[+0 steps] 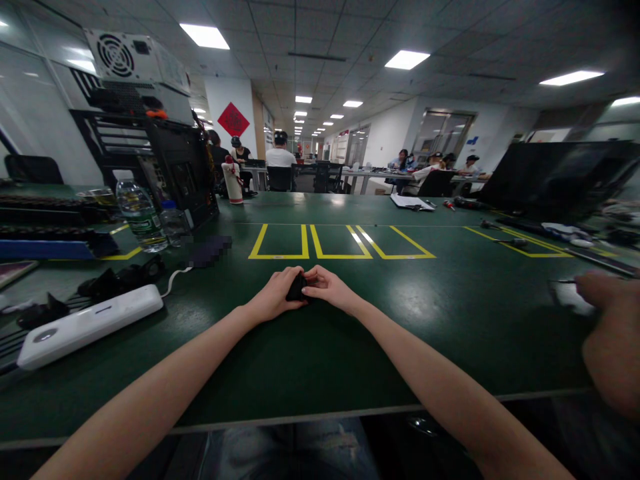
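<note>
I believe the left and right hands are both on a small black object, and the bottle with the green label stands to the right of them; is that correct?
Not quite: the left hand and right hand are both on the small black object, but the bottle with the green label stands to their left, not their right, as the head view shows.

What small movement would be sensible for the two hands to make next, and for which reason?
Perhaps ease the right hand slightly aside while the left hand supports the small black object. Both hands meet around it and cover part of it, so its full shape cannot be told; the left hand already wraps its side and could probably steady it alone.
</note>
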The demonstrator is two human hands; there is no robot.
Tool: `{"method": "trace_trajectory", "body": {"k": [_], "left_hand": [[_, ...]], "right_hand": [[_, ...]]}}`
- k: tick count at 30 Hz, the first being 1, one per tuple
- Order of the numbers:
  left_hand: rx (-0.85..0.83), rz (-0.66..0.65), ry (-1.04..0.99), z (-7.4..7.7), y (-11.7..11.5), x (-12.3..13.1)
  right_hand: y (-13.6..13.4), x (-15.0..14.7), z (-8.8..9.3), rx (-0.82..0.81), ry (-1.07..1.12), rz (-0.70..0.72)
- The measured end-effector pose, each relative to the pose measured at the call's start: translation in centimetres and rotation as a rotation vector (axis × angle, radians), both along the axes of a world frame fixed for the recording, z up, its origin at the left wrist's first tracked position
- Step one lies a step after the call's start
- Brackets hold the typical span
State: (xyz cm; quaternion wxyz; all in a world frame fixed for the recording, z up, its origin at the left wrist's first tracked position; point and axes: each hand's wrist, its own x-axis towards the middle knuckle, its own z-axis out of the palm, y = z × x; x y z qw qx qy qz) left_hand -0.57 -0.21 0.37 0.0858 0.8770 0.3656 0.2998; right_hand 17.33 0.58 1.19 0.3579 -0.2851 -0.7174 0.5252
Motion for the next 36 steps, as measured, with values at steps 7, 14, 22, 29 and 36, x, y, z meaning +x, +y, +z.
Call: {"method": "trace_trajectory", "body": {"k": [7,14,22,29,36], "left_hand": [[-0.004,-0.004,-0.006,0.11,-0.12,0.03],[-0.009,0.000,0.005,0.08,-0.10,-0.11],[0.004,0.003,-0.008,0.01,-0.06,-0.04],[0.004,-0.002,-0.002,-0.03,0.07,-0.05],[0.009,0.015,-0.001,-0.11,0.05,0.04]], "right_hand": [[0.28,-0.11,-0.46,0.038,-0.056,-0.080],[-0.02,-0.02,0.11,-0.002,-0.081,-0.053],[-0.28,0.11,0.31,0.008,-0.013,0.008],[0.17,0.03,-0.06,0.056,-0.079,-0.073],[0.51,0.04,-0.20,0.012,-0.070,-0.015]]}}
